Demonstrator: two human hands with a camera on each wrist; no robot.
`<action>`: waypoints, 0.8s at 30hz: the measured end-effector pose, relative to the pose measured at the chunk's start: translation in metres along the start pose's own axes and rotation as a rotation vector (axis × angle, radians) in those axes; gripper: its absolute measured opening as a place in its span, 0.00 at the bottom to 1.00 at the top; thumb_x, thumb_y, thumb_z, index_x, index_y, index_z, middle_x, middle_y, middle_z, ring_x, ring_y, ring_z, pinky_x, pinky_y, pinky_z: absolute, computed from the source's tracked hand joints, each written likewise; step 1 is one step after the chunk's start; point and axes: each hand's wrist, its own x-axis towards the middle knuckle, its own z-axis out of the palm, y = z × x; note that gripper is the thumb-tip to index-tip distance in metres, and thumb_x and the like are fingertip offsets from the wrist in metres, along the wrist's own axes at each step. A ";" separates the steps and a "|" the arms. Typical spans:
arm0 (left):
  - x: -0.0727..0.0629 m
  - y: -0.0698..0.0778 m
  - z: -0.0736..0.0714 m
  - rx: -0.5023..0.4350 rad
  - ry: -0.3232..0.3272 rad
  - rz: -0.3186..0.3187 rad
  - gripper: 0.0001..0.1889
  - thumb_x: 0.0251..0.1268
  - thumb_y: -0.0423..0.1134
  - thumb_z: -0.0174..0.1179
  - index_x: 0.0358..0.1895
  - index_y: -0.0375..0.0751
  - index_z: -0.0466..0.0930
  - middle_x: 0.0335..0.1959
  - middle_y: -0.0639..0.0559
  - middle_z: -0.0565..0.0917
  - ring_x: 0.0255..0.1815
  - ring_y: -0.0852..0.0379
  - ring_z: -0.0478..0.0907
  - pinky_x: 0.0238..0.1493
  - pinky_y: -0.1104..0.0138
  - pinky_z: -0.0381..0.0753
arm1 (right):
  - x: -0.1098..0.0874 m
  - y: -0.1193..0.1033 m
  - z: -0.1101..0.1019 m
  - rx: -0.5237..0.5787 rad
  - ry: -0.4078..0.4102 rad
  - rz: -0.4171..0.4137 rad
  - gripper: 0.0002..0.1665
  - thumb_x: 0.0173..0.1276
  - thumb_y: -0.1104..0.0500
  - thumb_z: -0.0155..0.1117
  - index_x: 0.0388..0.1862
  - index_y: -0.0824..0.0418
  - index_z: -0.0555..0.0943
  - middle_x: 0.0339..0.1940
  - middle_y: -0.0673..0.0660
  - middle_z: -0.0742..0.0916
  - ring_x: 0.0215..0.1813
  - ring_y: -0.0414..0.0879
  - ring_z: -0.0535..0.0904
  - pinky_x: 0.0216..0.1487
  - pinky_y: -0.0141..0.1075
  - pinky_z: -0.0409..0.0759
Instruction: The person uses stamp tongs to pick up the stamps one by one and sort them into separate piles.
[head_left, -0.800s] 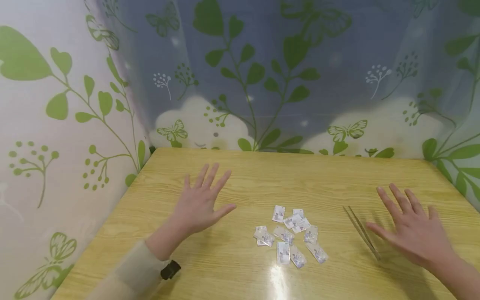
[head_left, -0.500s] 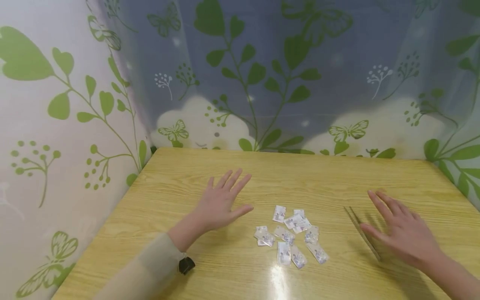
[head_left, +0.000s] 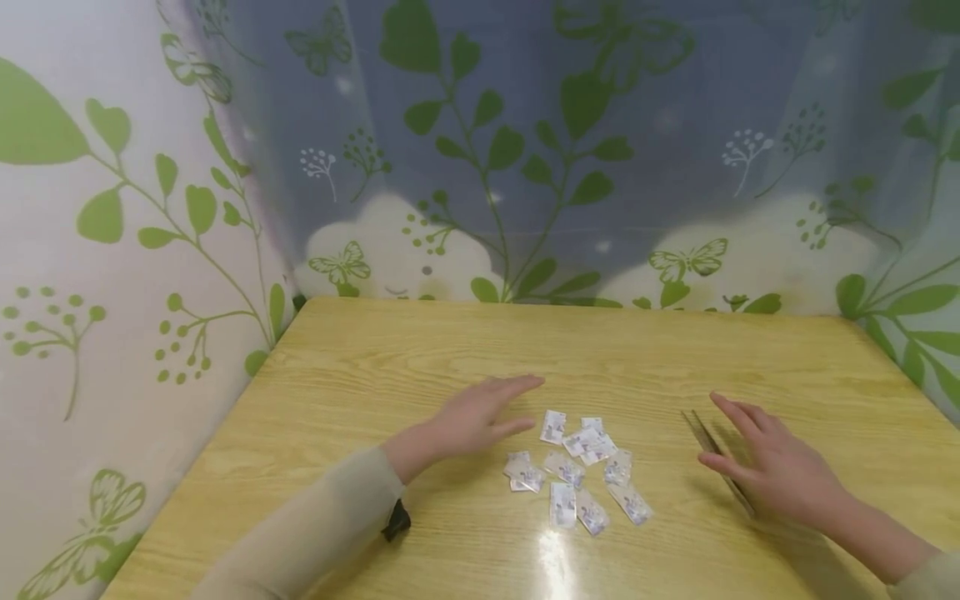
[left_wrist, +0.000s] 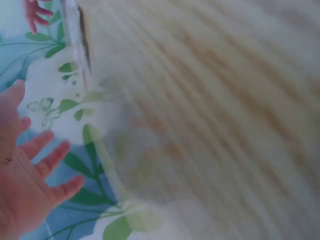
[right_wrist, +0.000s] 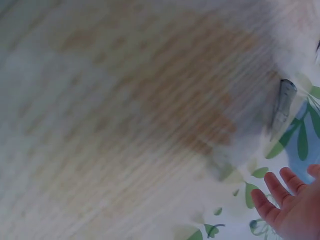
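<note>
- While the right grip hovers by the tweezers, its fingers are extended with the thumb well apart, holding nothing; the right wrist view shows the tweezers clear of the fingers.
- The left grip, likewise wide and holding nothing, hangs just beside the printed slips.
- Those slips lie between the grips in a loose cluster, some overlapping.
- Tweezers and slips both lie on the desk, before a leaf-patterned cloth.
- The step in hand seems to be getting placed, with nothing picked up.
- Taking the tweezers would probably call for lowering the right grip and pinching their shanks between thumb and fingers.
</note>
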 end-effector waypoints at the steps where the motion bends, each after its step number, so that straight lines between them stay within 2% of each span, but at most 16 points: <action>1: 0.002 0.000 0.002 -0.043 -0.010 0.012 0.32 0.73 0.55 0.50 0.76 0.52 0.55 0.73 0.53 0.63 0.68 0.48 0.66 0.68 0.51 0.61 | 0.000 0.000 0.001 0.015 0.001 0.000 0.49 0.66 0.40 0.63 0.76 0.62 0.56 0.62 0.72 0.70 0.56 0.73 0.70 0.34 0.61 0.76; 4: 0.009 -0.002 0.007 -0.147 -0.050 0.035 0.32 0.73 0.52 0.53 0.76 0.50 0.56 0.72 0.52 0.64 0.63 0.50 0.72 0.65 0.56 0.66 | 0.000 0.002 0.004 0.049 -0.004 0.009 0.47 0.66 0.41 0.65 0.73 0.65 0.60 0.60 0.72 0.72 0.53 0.71 0.72 0.31 0.57 0.77; 7: 0.015 -0.003 0.009 -0.192 -0.077 0.048 0.32 0.72 0.49 0.55 0.75 0.47 0.58 0.71 0.50 0.65 0.59 0.51 0.74 0.62 0.59 0.70 | -0.001 0.006 0.007 0.067 -0.007 0.006 0.45 0.64 0.42 0.67 0.70 0.67 0.63 0.56 0.70 0.74 0.50 0.67 0.74 0.31 0.54 0.77; 14: 0.027 -0.007 0.011 -0.206 -0.090 0.034 0.26 0.68 0.44 0.61 0.67 0.44 0.70 0.61 0.51 0.76 0.51 0.57 0.77 0.55 0.67 0.73 | -0.001 0.017 0.015 0.080 0.035 -0.044 0.41 0.58 0.45 0.73 0.62 0.67 0.71 0.50 0.65 0.79 0.49 0.63 0.75 0.37 0.56 0.78; 19: 0.035 -0.008 0.013 -0.214 -0.114 0.013 0.20 0.66 0.42 0.63 0.60 0.45 0.76 0.53 0.56 0.81 0.47 0.62 0.77 0.51 0.70 0.74 | 0.000 0.023 0.019 0.098 0.090 -0.090 0.34 0.54 0.49 0.76 0.55 0.66 0.77 0.46 0.62 0.80 0.45 0.59 0.74 0.36 0.54 0.77; 24: 0.040 -0.011 0.019 -0.135 -0.130 0.032 0.14 0.65 0.43 0.65 0.53 0.47 0.82 0.45 0.61 0.80 0.44 0.66 0.76 0.48 0.73 0.73 | 0.002 0.028 0.023 0.088 0.139 -0.144 0.26 0.51 0.53 0.78 0.47 0.60 0.81 0.43 0.54 0.81 0.43 0.54 0.75 0.37 0.49 0.76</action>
